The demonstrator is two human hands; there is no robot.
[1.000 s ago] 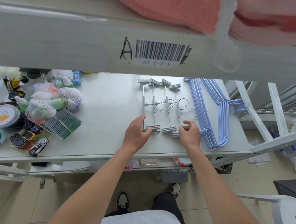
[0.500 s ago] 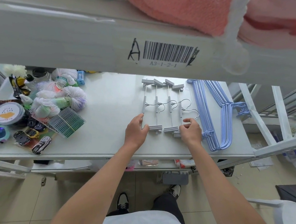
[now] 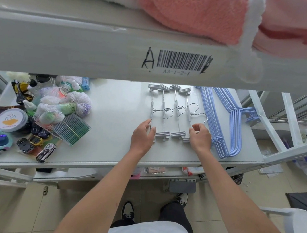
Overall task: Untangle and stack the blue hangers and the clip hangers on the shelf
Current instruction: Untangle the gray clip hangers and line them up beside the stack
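Between left hand [image 3: 143,136] and right hand [image 3: 200,136]: 4 clip hangers [image 3: 171,112] flat on shelf [image 3: 110,109]. Left fingers loosely touching outermost bar, right pinching nearest clip. Blue hangers [image 3: 223,120] just beyond right hand.

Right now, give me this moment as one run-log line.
stage: aligning clip hangers | left hand: at left hanger's end | right hand: at right hanger's end | blue hangers: stacked right

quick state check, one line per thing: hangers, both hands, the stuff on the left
clip hangers: laid flat side by side, not stacked
blue hangers: nested in one flat pile, right of the clip hangers
left hand: open, on the leftmost clip hanger
right hand: fingers curled at the rightmost one's near clip
yarn: loose heap, far left
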